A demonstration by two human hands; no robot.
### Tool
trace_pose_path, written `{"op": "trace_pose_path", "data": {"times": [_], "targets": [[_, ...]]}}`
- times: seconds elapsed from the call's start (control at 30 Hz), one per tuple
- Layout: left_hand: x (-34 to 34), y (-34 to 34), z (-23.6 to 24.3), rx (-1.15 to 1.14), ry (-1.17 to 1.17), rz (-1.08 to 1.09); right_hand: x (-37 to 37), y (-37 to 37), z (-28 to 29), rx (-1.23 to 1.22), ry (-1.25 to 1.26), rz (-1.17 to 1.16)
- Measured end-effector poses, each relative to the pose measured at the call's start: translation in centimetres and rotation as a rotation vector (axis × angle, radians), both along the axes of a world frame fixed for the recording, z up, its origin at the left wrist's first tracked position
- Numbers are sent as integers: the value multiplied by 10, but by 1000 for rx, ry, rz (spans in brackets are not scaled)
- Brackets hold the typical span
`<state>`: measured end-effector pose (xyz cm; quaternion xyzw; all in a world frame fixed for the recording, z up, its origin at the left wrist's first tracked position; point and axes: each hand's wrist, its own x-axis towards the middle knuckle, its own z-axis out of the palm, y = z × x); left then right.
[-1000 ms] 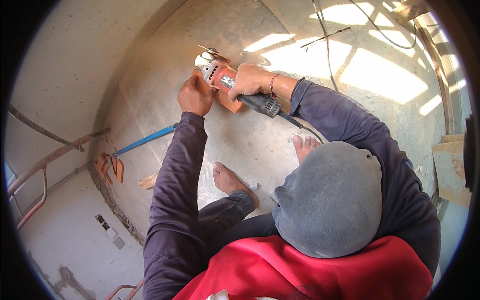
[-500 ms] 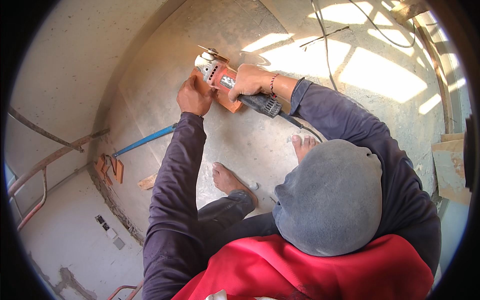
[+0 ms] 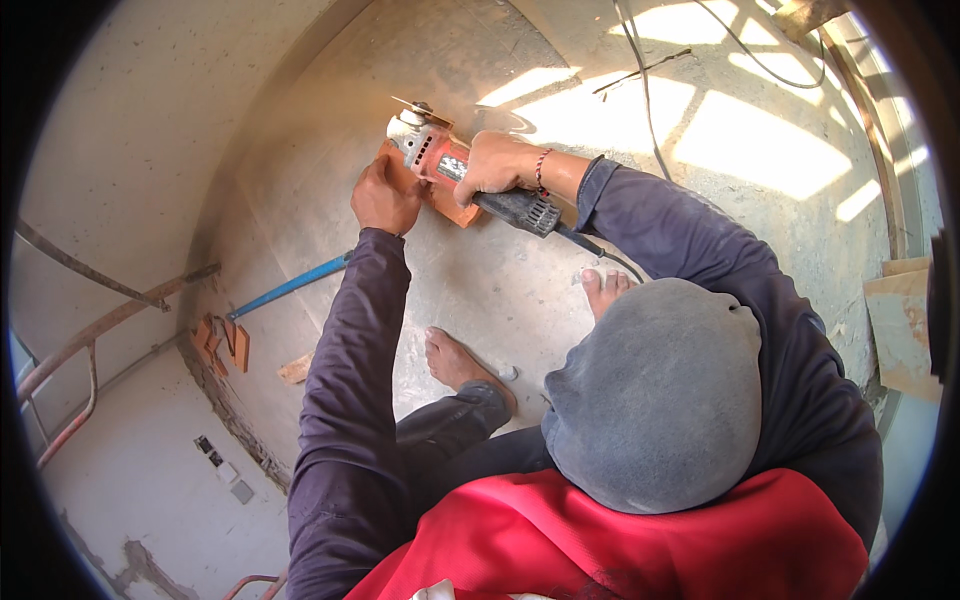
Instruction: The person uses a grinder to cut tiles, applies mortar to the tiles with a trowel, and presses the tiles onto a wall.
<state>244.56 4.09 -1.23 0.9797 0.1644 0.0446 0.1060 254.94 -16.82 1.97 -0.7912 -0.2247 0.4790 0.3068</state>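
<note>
"What's in the right hand (image 3: 497, 163)?"
"A red, silver and black angle grinder (image 3: 430, 152), fingers wrapped round its body."
"And the left hand (image 3: 387, 197)?"
"Fingers closed on the left side of a flat orange clay tile (image 3: 455, 209), under the grinder."
"Tile on the dusty grey concrete floor (image 3: 490, 290)?"
"Ahead of the bare feet (image 3: 455, 358); contact's hard to judge from above."

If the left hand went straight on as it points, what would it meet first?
Likely the orange tile against the left hand, then perhaps the angle grinder; depth between them is unclear.
</note>
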Motion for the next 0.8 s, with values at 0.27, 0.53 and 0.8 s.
{"op": "trace_pose_path", "data": {"times": [0.27, 0.53, 0.8], "targets": [[0, 0, 0, 7, 18, 10, 0, -2, 3, 17, 13, -1], [0, -2, 1, 3, 25, 10, 1, -1, 1, 4, 4, 7], [-1, 2, -3, 18, 3, -7, 0, -2, 1, 21, 20, 6]]}}
